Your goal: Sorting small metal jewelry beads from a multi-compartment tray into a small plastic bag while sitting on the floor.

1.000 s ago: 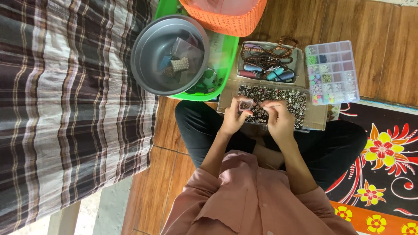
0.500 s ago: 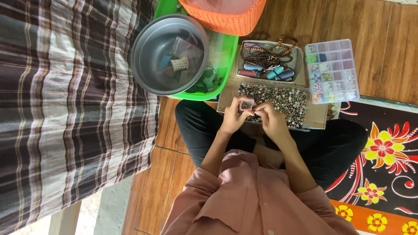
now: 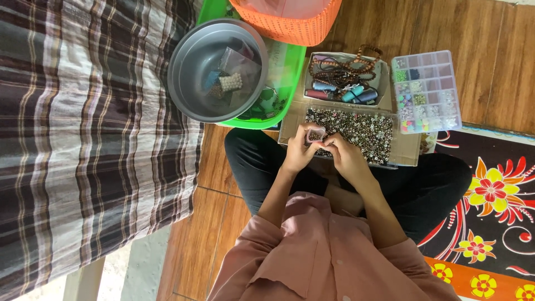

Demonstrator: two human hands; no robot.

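Beads [image 3: 356, 127] lie in the cardboard tray [image 3: 290, 120] just beyond both hands, left hand [image 3: 300, 150] pinching a small clear cup [image 3: 316, 134], right hand [image 3: 344, 156] curled shut on something too small to tell.

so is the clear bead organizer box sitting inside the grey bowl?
No, the clear organizer box lies on the wooden floor at the right, well apart from the grey bowl.

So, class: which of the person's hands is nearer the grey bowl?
Left. The left hand sits just below and right of the grey bowl; the right hand lies further right, over the bead tray.
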